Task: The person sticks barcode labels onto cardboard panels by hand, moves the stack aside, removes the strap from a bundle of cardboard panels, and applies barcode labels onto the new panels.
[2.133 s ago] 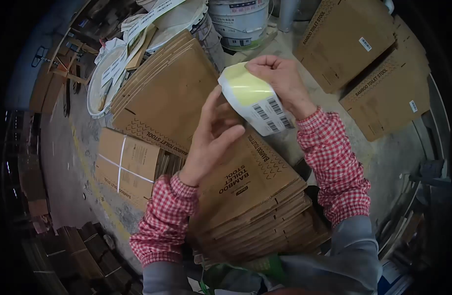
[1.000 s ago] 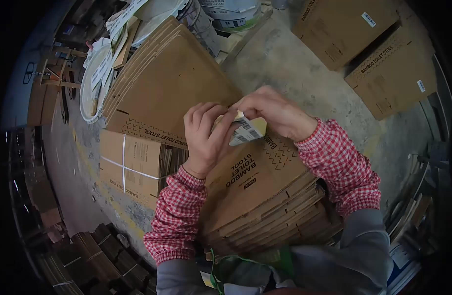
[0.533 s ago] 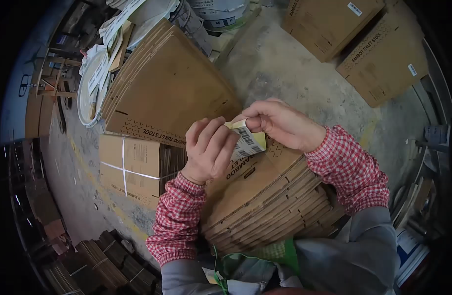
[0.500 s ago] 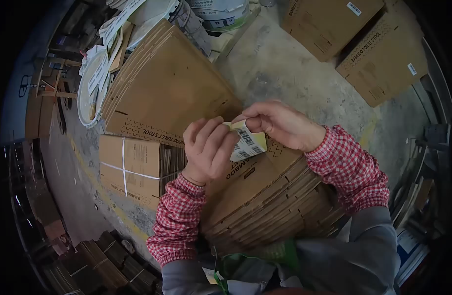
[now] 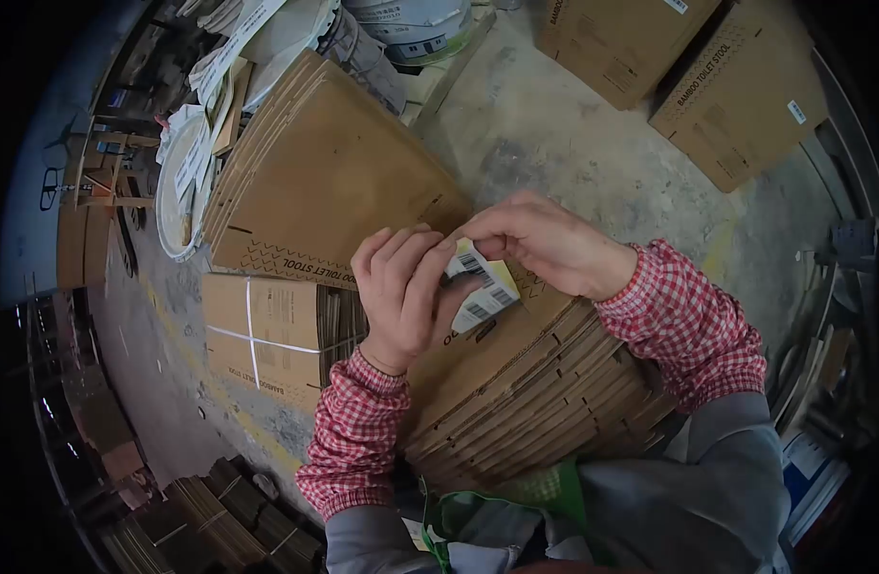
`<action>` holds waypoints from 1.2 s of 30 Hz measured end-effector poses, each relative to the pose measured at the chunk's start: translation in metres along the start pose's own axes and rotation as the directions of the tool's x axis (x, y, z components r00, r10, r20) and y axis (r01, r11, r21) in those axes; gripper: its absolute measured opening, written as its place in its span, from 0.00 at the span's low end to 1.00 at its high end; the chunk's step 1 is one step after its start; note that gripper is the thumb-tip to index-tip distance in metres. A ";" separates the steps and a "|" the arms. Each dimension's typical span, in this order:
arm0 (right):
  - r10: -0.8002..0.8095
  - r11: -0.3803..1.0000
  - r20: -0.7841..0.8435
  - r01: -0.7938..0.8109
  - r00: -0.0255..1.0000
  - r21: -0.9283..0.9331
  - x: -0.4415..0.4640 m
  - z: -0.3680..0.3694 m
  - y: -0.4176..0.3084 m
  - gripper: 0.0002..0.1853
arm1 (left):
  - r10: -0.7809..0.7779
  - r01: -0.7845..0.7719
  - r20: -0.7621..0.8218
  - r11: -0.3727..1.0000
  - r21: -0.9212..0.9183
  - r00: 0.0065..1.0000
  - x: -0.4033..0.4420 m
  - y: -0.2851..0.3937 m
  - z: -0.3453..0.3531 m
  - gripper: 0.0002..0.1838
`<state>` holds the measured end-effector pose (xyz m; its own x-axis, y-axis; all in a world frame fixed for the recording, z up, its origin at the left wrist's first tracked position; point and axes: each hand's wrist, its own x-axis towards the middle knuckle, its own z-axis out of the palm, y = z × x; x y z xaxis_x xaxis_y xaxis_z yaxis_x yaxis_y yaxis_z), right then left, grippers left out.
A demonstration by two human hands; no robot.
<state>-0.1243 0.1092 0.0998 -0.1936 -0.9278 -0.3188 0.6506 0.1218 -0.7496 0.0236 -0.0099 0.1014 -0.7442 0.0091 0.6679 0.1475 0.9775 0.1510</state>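
Fingers [image 5: 426, 277] on both the left hand [image 5: 398, 298] and right hand [image 5: 559, 251] are pinching a barcode label strip [image 5: 489, 289], right over the cardboard stack [image 5: 530, 387].

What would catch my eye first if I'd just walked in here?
Probably the bright red-checked sleeves, reaching in from the bottom of the view. Between them, near the middle, the left fingers hold a small barcode sheet, with the right fingers pinched at its upper edge. Below the hands sits a thick stack of flat cartons, and a box printed "BAMBOO TOILET STOOL" stands out at upper right.
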 end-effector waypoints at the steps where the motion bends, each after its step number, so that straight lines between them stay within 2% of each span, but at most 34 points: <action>1: 0.014 1.000 0.007 -0.014 1.000 0.010 0.000 0.001 0.002 0.17 | -0.053 0.052 0.013 0.997 0.058 0.999 0.003 0.003 -0.004 0.19; 4: 0.035 0.999 0.029 -0.036 0.999 0.040 -0.005 0.008 0.001 0.15 | -0.012 0.011 0.008 0.992 0.125 1.000 0.000 0.004 -0.009 0.17; 5: 0.012 0.992 0.052 -0.018 0.999 0.124 -0.009 0.010 -0.001 0.08 | -0.002 0.002 -0.005 0.990 0.141 1.000 -0.001 0.006 -0.011 0.14; 9: -0.041 0.950 0.088 0.012 0.995 0.312 -0.020 0.011 0.005 0.11 | 0.115 -0.108 -0.035 0.979 0.170 0.993 0.002 0.009 -0.017 0.12; 13: -0.050 0.935 0.107 0.009 0.993 0.355 -0.026 0.004 0.014 0.12 | 0.182 -0.178 -0.015 0.973 0.146 0.983 -0.007 0.010 -0.018 0.15; 14: -0.013 0.935 0.078 -0.015 0.997 0.355 -0.029 0.005 0.012 0.08 | 0.183 -0.179 -0.015 0.974 0.142 0.983 -0.008 0.012 -0.015 0.15; 16: 0.024 0.933 0.049 -0.041 0.998 0.359 -0.031 0.001 0.013 0.08 | -0.052 0.054 -0.037 0.998 0.041 0.998 0.001 0.019 -0.013 0.16; 17: -0.023 0.929 0.096 -0.015 0.995 0.371 -0.030 -0.004 0.017 0.09 | -0.072 0.070 0.052 0.997 0.044 0.996 0.007 0.020 -0.016 0.17; 18: -0.071 0.923 0.142 0.011 0.987 0.384 -0.030 -0.007 0.017 0.13 | -0.071 0.068 0.055 0.997 0.043 0.996 0.007 0.020 -0.014 0.17; 20: -0.066 0.934 0.128 0.017 0.990 0.356 -0.033 -0.008 0.012 0.13 | 0.040 -0.048 0.075 0.993 0.106 0.996 0.006 0.018 -0.009 0.18; 22: -0.063 0.943 0.115 0.022 0.991 0.331 -0.033 -0.010 0.012 0.14 | 0.063 -0.069 0.053 0.990 0.122 0.997 0.005 0.019 -0.008 0.17; 25: -0.127 0.928 0.201 0.045 0.971 0.369 -0.035 -0.005 0.006 0.15 | 0.094 -0.096 0.024 0.988 0.122 0.995 0.004 0.018 -0.006 0.17; 27: 0.000 0.934 0.069 -0.025 0.998 0.356 -0.043 0.009 -0.005 0.09 | 0.109 -0.108 -0.032 0.994 0.035 0.994 0.004 0.014 -0.004 0.18; 28: -0.095 0.924 0.091 0.054 0.991 0.378 -0.035 -0.003 0.011 0.09 | 0.095 -0.095 -0.014 0.995 -0.013 0.995 0.006 0.012 -0.004 0.19; 29: -0.098 0.925 0.091 0.057 0.991 0.377 -0.034 -0.005 0.013 0.09 | 0.098 -0.099 -0.015 0.995 -0.012 0.995 0.007 0.014 -0.006 0.19; 31: -0.003 0.941 0.054 -0.015 0.999 0.339 -0.032 -0.003 0.011 0.10 | -0.087 0.092 0.113 0.995 -0.045 0.990 0.015 0.021 -0.014 0.20; 33: 0.043 0.958 0.099 -0.069 0.994 0.278 -0.035 -0.005 0.007 0.12 | -0.069 0.073 0.084 0.996 -0.050 0.994 0.013 0.019 -0.013 0.22; 36: -0.027 0.982 0.012 0.024 1.000 0.186 -0.031 -0.011 0.013 0.11 | -0.096 0.102 0.215 0.995 -0.016 0.972 0.015 0.020 -0.018 0.22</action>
<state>-0.1182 0.1431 0.0936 -0.2025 -0.9349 -0.2915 0.7708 0.0315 -0.6363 0.0273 0.0058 0.1280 -0.8776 -0.0400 0.4777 0.0811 0.9698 0.2301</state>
